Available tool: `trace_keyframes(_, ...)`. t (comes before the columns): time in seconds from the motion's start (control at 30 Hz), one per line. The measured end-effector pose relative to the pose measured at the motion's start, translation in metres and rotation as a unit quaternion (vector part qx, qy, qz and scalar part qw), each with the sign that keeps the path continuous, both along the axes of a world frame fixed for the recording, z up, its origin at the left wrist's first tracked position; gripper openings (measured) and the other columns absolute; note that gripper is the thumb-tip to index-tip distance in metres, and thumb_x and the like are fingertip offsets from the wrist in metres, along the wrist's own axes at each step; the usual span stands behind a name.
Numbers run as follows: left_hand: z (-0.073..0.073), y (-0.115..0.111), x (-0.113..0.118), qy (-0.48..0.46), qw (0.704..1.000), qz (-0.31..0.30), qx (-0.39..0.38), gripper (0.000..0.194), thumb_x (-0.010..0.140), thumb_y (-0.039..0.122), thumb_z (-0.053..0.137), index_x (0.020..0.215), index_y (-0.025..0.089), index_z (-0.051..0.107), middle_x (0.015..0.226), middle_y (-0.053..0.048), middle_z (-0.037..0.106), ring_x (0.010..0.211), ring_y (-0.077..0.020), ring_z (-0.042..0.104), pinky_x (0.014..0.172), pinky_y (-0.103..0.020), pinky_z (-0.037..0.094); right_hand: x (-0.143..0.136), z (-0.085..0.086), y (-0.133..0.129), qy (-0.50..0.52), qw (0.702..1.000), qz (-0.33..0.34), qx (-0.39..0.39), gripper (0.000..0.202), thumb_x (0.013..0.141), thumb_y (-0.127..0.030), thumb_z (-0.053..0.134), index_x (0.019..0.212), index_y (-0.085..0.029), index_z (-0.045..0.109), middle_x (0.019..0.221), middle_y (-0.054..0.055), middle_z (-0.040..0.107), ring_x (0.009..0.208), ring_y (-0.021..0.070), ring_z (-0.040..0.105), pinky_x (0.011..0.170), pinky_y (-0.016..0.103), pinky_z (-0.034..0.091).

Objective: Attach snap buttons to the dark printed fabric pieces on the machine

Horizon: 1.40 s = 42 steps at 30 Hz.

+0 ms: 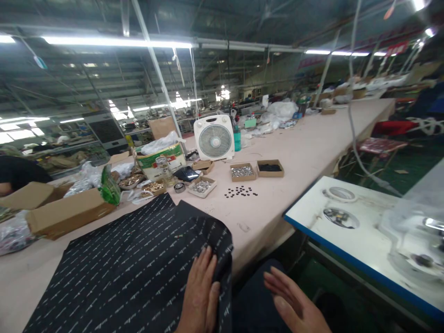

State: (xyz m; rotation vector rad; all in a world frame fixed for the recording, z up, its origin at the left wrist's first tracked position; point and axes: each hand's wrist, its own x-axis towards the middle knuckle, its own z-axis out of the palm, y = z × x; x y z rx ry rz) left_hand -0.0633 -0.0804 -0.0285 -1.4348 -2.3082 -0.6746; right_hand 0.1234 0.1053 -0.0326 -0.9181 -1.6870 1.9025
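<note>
Long pink surface [277,152]: left hand [201,296] flat, fingers spread on black cloth [138,263]; right hand [294,305] open, empty, lower right; press evenly to smooth

The folded fabric [138,263] is lying at the lower left of the frame on the long table [312,134], the left hand [201,296] resting flat on its right edge. The right hand [294,305] is hovering just right of it, off the table's edge. Behind the fabric, loose buttons [240,191] are sitting before two small boxes [256,170], with the fan [214,137] standing behind those. A cardboard box [62,210] is sitting at far left.
</note>
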Motion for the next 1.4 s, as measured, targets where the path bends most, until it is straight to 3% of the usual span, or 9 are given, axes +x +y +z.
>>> trace_keyframes(0.17,-0.006,0.036,0.037,0.075,0.981,-0.154,-0.088,0.071,0.088,0.036,0.063,0.151,0.013,0.039,0.156,-0.019,0.043,0.142,-0.0371,0.043,0.106,-0.058,0.051,-0.058,0.057,-0.007,-0.016,0.992,0.030,0.119,0.049,0.078,-0.044,0.070,0.120,-0.017,0.070,0.120,0.013,0.075,0.111,0.0334,0.069,0.094,0.041,0.055)
trace_keyframes(0.5,0.071,0.050,-0.043,0.050,0.992,-0.113,0.039,0.062,0.089,0.029,0.069,0.145,0.019,0.043,0.145,-0.015,0.052,0.138,-0.0293,0.045,0.115,-0.050,0.042,-0.022,0.015,0.040,-0.037,0.988,-0.088,0.120,0.052,0.086,-0.060,0.057,0.101,-0.015,0.077,0.104,0.012,0.078,0.101,0.0374,0.069,0.090,0.044,0.052)
trace_keyframes(0.6,0.077,0.072,-0.080,0.013,0.995,-0.092,-0.029,0.096,0.074,0.046,0.083,0.151,0.011,0.036,0.155,-0.022,0.041,0.144,-0.0381,0.037,0.119,-0.055,0.034,-0.014,0.008,0.043,-0.044,0.991,-0.079,0.097,0.052,0.084,-0.062,0.060,0.099,-0.015,0.076,0.101,0.012,0.078,0.100,0.0369,0.069,0.089,0.043,0.052)
trace_keyframes(0.7,0.073,0.091,-0.094,-0.150,0.965,-0.118,-0.179,0.060,0.083,0.049,0.071,0.132,0.017,0.059,0.131,-0.013,0.066,0.121,-0.0333,0.061,0.105,-0.046,0.048,-0.003,0.005,0.048,-0.069,0.989,-0.070,0.112,0.050,0.084,-0.060,0.061,0.108,-0.017,0.074,0.107,0.011,0.077,0.103,0.0357,0.069,0.092,0.045,0.052)
trace_keyframes(0.87,0.082,0.113,-0.069,-0.215,0.927,-0.163,-0.259,0.031,0.099,0.031,0.039,0.098,0.019,0.067,0.094,-0.006,0.073,0.089,-0.0225,0.067,0.080,-0.032,0.050,0.017,0.045,0.036,-0.116,0.885,-0.210,0.399,0.070,0.085,-0.040,0.066,0.147,-0.015,0.045,0.145,0.019,0.055,0.135,0.0369,0.050,0.113,0.056,0.037)
trace_keyframes(1.0,0.104,0.128,-0.040,-0.190,0.927,-0.221,-0.237,0.024,0.094,0.021,0.043,0.104,0.020,0.064,0.096,-0.006,0.071,0.090,-0.0208,0.065,0.078,-0.031,0.047,0.006,0.092,0.021,-0.115,0.803,-0.071,0.581,0.077,0.082,-0.044,0.076,0.148,-0.019,0.045,0.155,0.016,0.047,0.147,0.0383,0.033,0.121,0.057,0.021)
trace_keyframes(1.17,0.122,0.141,-0.016,-0.163,0.916,-0.284,-0.232,0.019,0.095,0.023,0.046,0.099,0.020,0.064,0.094,-0.005,0.068,0.087,-0.0205,0.064,0.078,-0.032,0.048,-0.020,0.089,0.047,-0.185,0.826,0.064,0.529,0.040,0.088,-0.026,0.067,0.128,-0.018,0.063,0.123,0.013,0.072,0.116,0.0306,0.063,0.103,0.045,0.040)
trace_keyframes(1.33,0.100,0.132,-0.003,-0.228,0.910,-0.269,-0.219,0.083,0.069,0.038,0.083,0.142,0.023,0.047,0.139,-0.010,0.057,0.123,-0.0310,0.057,0.102,-0.042,0.047,-0.014,0.081,0.061,-0.210,0.856,0.081,0.465,0.022,0.087,-0.013,0.057,0.102,-0.023,0.071,0.100,0.004,0.076,0.094,0.0220,0.069,0.082,0.030,0.044)
trace_keyframes(1.4,0.089,0.126,0.000,-0.296,0.883,-0.263,-0.253,0.073,0.070,0.029,0.079,0.137,0.025,0.052,0.129,-0.006,0.065,0.113,-0.0284,0.063,0.094,-0.039,0.050,-0.008,0.087,0.059,-0.216,0.858,0.063,0.462,0.023,0.085,-0.012,0.057,0.101,-0.023,0.070,0.099,0.003,0.075,0.093,0.0217,0.069,0.080,0.029,0.043)
